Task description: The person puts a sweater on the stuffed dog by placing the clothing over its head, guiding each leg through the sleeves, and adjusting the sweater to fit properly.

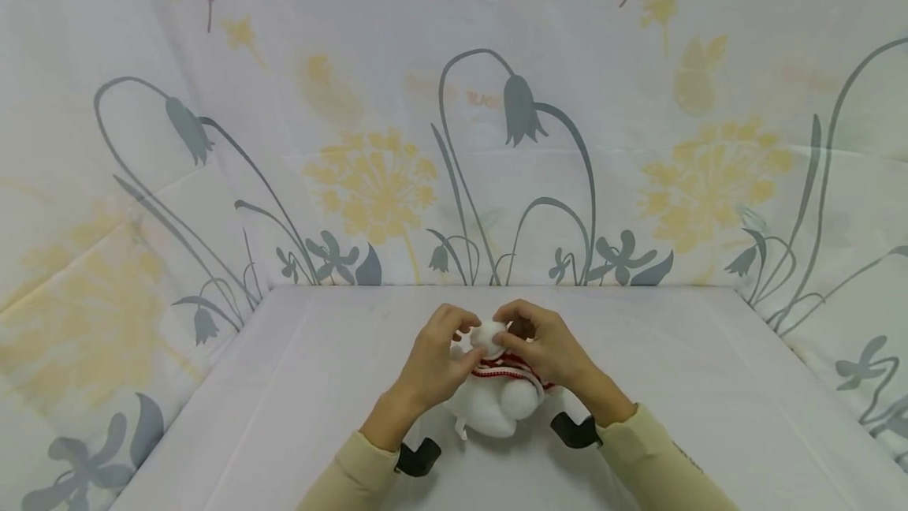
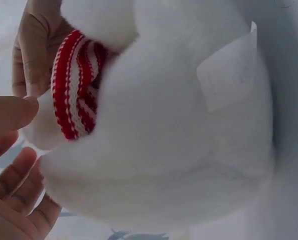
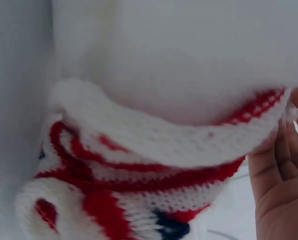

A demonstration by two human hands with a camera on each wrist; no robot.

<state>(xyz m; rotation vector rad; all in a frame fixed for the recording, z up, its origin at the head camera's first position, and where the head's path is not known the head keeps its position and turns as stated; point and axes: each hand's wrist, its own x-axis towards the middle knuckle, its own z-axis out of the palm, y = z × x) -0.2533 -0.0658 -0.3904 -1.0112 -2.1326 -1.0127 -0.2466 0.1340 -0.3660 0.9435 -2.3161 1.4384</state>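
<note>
A white plush toy (image 1: 482, 408) lies on the table in front of me, dressed in a red and white knitted sweater (image 1: 507, 369). My left hand (image 1: 441, 357) pinches a small rounded white part (image 1: 489, 337) of the toy at its far end, thumb on the near side. From the other side my right hand (image 1: 545, 344) holds the same part with bent fingers and thumb. In the right wrist view the sweater's white hem (image 3: 189, 142) stands off the fur beside the right hand (image 3: 284, 195). A fabric label (image 2: 229, 70) sticks out from the body.
The toy's round white tail-like ball (image 1: 520, 399) faces me. A white table surface (image 1: 319, 385) spreads around it. Behind and at the sides hangs a white curtain (image 1: 489, 180) with printed flowers. Black wrist camera mounts (image 1: 574, 430) sit under both forearms.
</note>
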